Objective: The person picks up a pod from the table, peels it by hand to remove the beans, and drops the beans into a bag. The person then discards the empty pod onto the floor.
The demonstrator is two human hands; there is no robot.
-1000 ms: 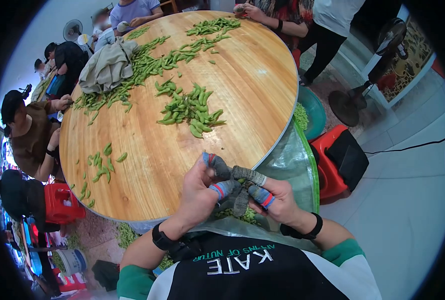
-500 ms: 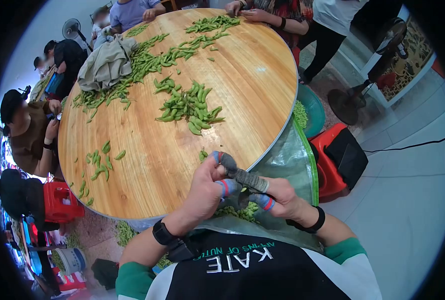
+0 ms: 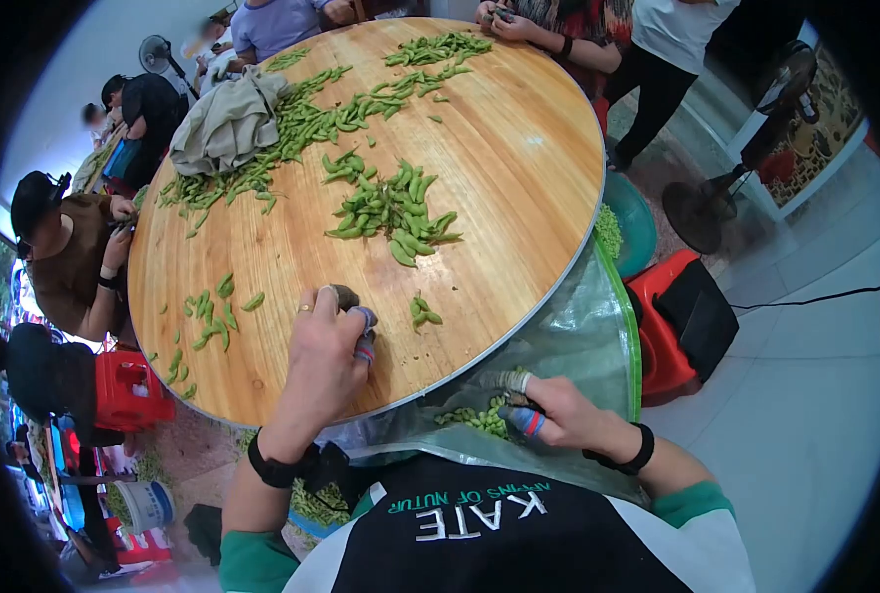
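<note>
My left hand (image 3: 329, 346), with cloth on some fingertips and a ring, is over the near edge of the round wooden table (image 3: 499, 138). Its fingers are curled, and what they hold, if anything, is hidden. My right hand (image 3: 548, 407), also with covered fingers, is closed around a small dark tool (image 3: 515, 400) above the green-edged plastic sheet (image 3: 588, 316). Shelled beans (image 3: 477, 419) lie on the sheet just beside it. A pile of green pods (image 3: 390, 210) is on the table beyond my left hand, and a few pods (image 3: 423, 311) lie to its right.
A grey cloth (image 3: 224, 124) rests on more pods at the far left. Other people sit or stand around the table. To the right are a teal basin (image 3: 633, 222), a red and black stool (image 3: 687, 311) and a fan (image 3: 699, 212). A red stool (image 3: 133, 385) stands at the left.
My hands have moved apart. My left hand has gone left and forward over the table, while my right hand stays near the beans with the tool. The view has shifted slightly.
</note>
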